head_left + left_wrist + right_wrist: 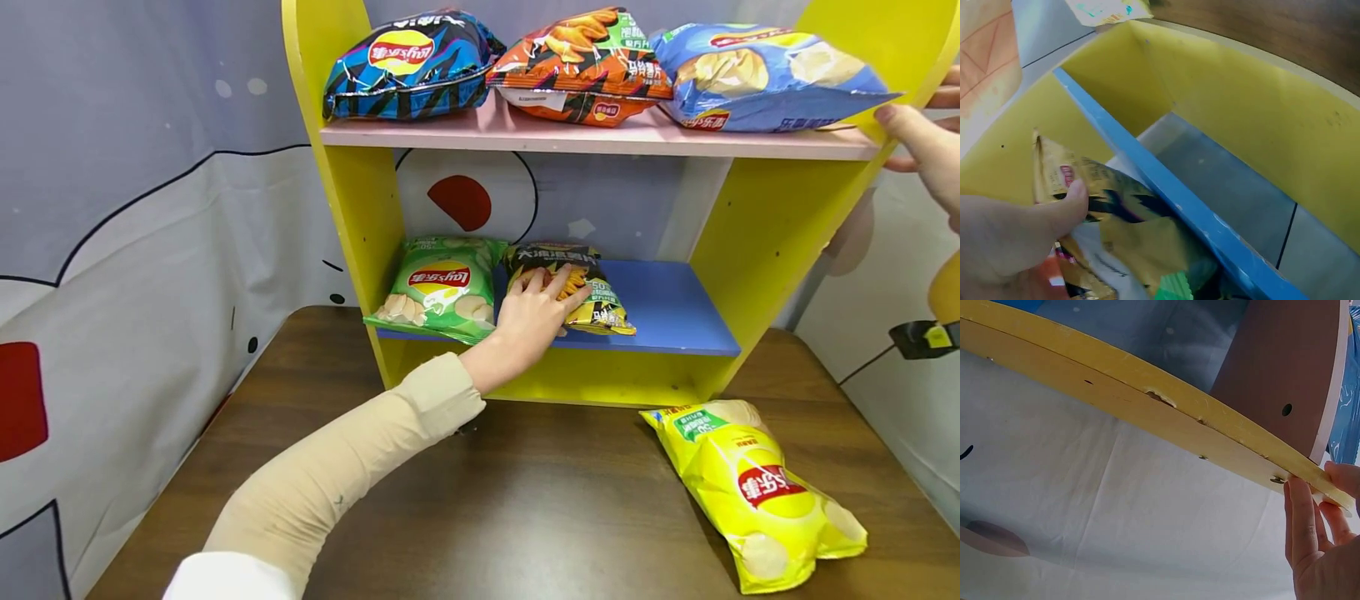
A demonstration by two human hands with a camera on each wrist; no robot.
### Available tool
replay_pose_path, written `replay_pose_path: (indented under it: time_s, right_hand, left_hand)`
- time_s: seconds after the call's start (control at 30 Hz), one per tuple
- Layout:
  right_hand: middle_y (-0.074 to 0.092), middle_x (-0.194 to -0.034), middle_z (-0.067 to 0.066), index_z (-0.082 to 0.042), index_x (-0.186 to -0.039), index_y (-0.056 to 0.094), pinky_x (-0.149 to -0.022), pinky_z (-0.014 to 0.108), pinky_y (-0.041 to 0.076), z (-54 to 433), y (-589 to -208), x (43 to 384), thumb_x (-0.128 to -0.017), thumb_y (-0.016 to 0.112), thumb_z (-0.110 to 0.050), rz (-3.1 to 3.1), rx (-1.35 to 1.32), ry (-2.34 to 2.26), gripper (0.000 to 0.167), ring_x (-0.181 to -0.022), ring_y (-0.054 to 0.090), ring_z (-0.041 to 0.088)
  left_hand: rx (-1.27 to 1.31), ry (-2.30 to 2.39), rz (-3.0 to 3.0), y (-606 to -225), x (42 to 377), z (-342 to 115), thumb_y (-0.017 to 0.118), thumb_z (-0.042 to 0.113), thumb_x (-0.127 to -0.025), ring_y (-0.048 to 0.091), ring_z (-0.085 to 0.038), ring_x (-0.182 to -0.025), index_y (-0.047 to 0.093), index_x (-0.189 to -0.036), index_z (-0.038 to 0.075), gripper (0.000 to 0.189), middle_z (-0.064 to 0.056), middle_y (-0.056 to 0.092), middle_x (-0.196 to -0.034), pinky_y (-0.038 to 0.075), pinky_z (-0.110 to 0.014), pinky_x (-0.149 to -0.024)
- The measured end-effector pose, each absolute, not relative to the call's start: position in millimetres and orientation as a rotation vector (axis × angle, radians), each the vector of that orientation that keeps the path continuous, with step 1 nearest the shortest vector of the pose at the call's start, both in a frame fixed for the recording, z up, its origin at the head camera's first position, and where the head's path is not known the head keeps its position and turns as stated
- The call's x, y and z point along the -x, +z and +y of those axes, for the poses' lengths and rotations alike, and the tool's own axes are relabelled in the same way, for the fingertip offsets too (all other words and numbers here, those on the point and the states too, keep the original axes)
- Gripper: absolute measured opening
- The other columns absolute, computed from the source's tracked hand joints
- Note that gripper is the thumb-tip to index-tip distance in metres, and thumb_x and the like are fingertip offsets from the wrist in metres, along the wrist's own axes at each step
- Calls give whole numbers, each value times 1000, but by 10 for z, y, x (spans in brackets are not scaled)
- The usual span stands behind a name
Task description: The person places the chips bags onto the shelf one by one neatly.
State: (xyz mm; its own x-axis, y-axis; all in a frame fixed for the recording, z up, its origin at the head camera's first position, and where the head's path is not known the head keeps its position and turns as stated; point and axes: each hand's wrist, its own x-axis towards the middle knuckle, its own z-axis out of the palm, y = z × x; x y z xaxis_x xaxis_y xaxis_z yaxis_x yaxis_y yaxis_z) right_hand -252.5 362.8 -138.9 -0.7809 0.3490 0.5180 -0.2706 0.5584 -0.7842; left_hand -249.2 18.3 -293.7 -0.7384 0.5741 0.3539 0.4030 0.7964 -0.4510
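My left hand (528,321) lies on a black and yellow chip bag (606,312) on the blue lower shelf, fingers spread over its front. In the left wrist view, the thumb (1075,199) sits against the other face of this bag (1141,244), so the hand grips it. Left of it, a green chip bag (438,287) leans back on the same shelf. At upper right my right hand (926,150) pinches the edge of the rack's yellow side panel (1210,415), thumb on one face and fingers (1302,515) on the other.
The pink upper shelf (600,143) carries a dark blue bag (412,67), an orange bag (581,62) and a light blue bag (765,79). On the brown table (525,500), a yellow chip bag (765,496) lies at right, in front of the rack.
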Motion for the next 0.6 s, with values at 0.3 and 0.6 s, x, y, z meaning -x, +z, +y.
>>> replay_pose_path:
  time_s: [0.3, 0.6]
  right_hand:
    - [42, -106, -25, -23, -143, 39, -58, -3, 40, 3631, -1385, 2519, -95, 58, -28, -2142, 72, 1230, 52, -85, 43, -13]
    - [42, -106, -25, -24, -142, 40, -57, -3, 40, 3615, -1388, 2508, -94, 58, -27, -2131, 76, 1246, 51, -85, 44, -12]
  left_hand:
    - [828, 386, -2525, -2972, 2522, 176, 58, 20, -96, 47, -23, -130, 39, -145, 39, 56, -2, 34, -154, 47, -36, -100]
    - [843, 529, -2852, -3014, 2537, 177, 33, 50, -100, 11, -28, -149, -1, -154, 37, 65, -4, -3, -163, 22, -47, -118]
